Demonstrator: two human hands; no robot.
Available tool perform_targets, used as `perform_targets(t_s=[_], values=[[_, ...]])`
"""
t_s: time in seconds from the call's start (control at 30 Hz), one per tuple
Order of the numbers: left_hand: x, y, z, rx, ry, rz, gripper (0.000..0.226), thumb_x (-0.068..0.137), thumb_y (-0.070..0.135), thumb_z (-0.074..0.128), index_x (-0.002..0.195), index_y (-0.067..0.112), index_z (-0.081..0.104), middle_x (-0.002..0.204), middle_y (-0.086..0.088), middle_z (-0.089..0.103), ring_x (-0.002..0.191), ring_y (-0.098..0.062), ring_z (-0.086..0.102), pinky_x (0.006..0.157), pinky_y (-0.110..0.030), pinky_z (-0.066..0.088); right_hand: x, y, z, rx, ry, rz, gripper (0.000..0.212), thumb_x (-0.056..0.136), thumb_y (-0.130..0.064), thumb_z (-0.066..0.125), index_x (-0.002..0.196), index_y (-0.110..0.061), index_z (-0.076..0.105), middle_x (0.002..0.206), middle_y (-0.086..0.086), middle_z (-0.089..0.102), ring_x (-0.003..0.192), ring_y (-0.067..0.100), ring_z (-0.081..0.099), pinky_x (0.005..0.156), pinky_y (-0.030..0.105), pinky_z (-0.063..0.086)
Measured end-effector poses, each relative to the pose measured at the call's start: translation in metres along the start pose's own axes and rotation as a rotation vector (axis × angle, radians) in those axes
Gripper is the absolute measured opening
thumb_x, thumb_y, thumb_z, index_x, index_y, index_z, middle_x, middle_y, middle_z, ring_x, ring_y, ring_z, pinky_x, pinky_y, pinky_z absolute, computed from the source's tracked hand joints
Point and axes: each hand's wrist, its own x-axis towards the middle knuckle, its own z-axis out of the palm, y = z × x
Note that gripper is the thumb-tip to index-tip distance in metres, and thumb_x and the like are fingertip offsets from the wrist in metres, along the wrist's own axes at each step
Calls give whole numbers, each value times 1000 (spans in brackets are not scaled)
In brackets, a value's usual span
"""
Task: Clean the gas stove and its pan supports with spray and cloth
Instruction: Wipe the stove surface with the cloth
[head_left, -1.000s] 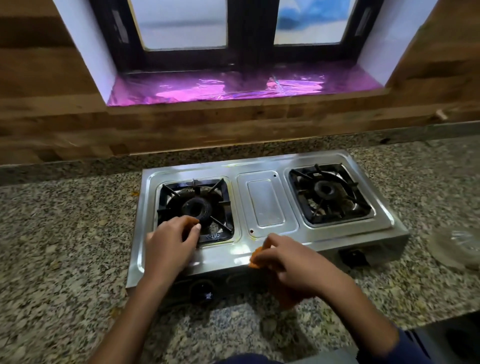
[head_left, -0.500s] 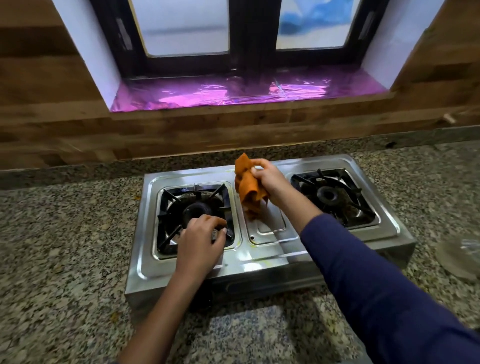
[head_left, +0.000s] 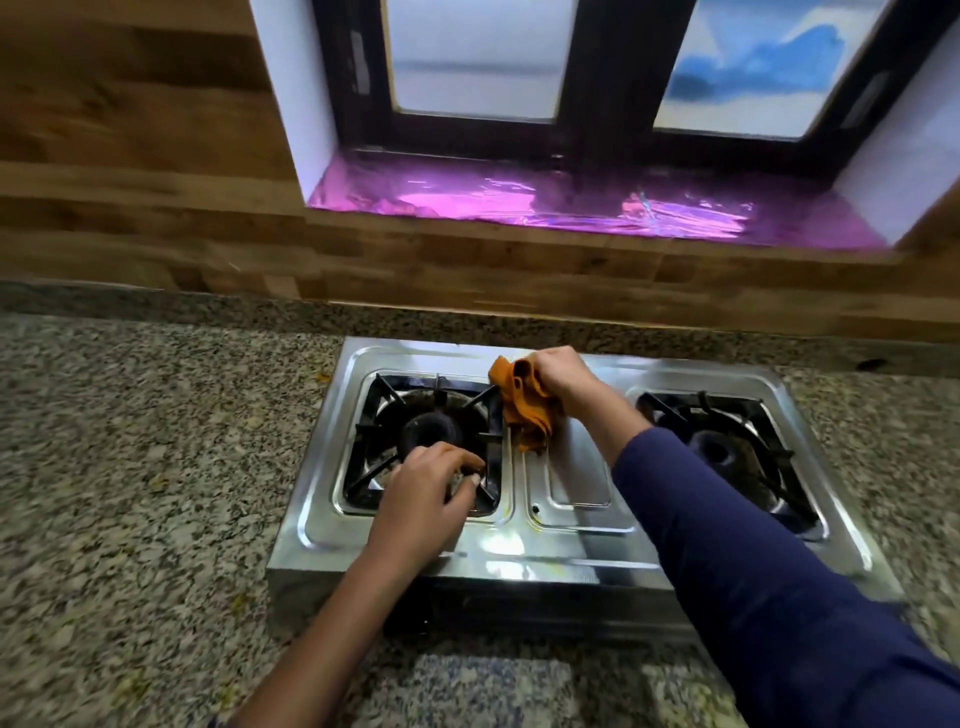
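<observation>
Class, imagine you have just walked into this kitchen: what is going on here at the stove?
A person is cleaning a two-burner steel gas stove that sits on a granite counter. The right hand grips a bunched orange cloth at the back of the stove's middle panel. The left hand rests on the near right corner of the left pan support. Both pan supports are on the stove, the right pan support untouched. No spray bottle is in view.

Dim daylight from window (head_left: 623, 67); glare on stove (head_left: 498, 545) front; edges blurred, wide-angle warped.
</observation>
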Motion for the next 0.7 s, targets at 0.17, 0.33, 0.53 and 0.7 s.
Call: perform_targets(t_s=[0.17,0.33,0.53,0.7], values=[[2,3,1,-21,16,-11,15,91,28,61,104,27,69,101,14,65,101,-8,56,88,-36,48,-63,42,-9,-223,-104,-48,23,83,-9,58,88,-18,79,83,8,75,70,18,62,67,29,47],[2,2,-1,-38,10,-12,15,91,28,62,104,27,69,99,14,65,100,-8,56,87,-35,49,-143,71,-24,-230,-438,68,22,86,-8,60,94,-16,79,81,0,76,68,8,61,66,21,47],[4,0,0,-57,19,-21,13,91,26,63,102,28,70,97,16,65,98,-6,56,86,-33,49,-143,49,-59,-75,-629,140,25,91,-7,57,108,-10,75,110,8,73,96,16,69,80,24,55],[5,0,-1,-48,9,-14,13,91,25,63,101,27,70,95,16,64,98,-7,57,85,-34,49,-76,10,-45,357,-617,126,30,97,-19,45,67,-17,47,61,5,46,51,22,46,51,30,45]])
